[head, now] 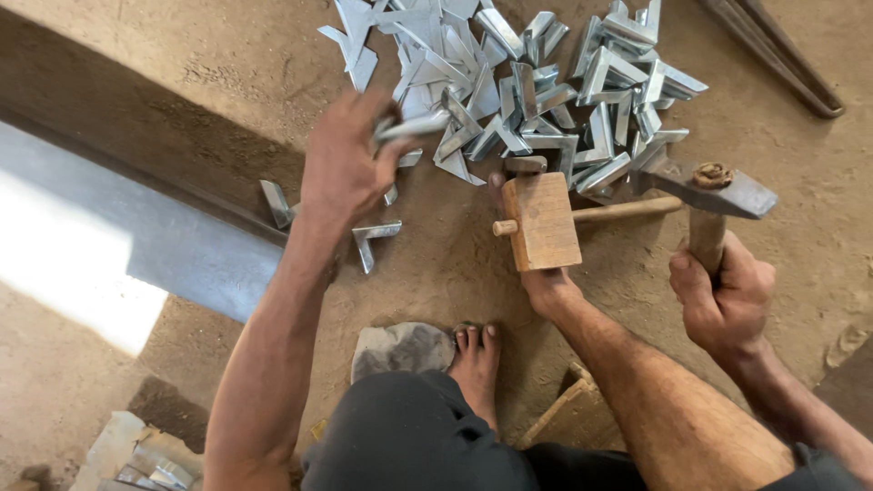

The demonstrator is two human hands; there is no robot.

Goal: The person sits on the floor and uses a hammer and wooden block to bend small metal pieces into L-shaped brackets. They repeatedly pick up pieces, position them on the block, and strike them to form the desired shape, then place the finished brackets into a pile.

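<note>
Head view: left hand [346, 168] is up over the dirt floor [782, 109], its grip clamped on one shiny angle bracket [411, 125] at the near edge of the heaped bracket pile [546, 82]. Right hand [723, 295] has its grip shut tight round the wooden handle of the hammer [718, 186], whose steel head hangs just right of the pile. Between the hands a wooden block [541, 221] lies on the floor with a stick running off to its right, two loose brackets lie left by a grey slab [182, 241], and a grey rag [400, 350] sits beside a bare foot [475, 359].
</note>
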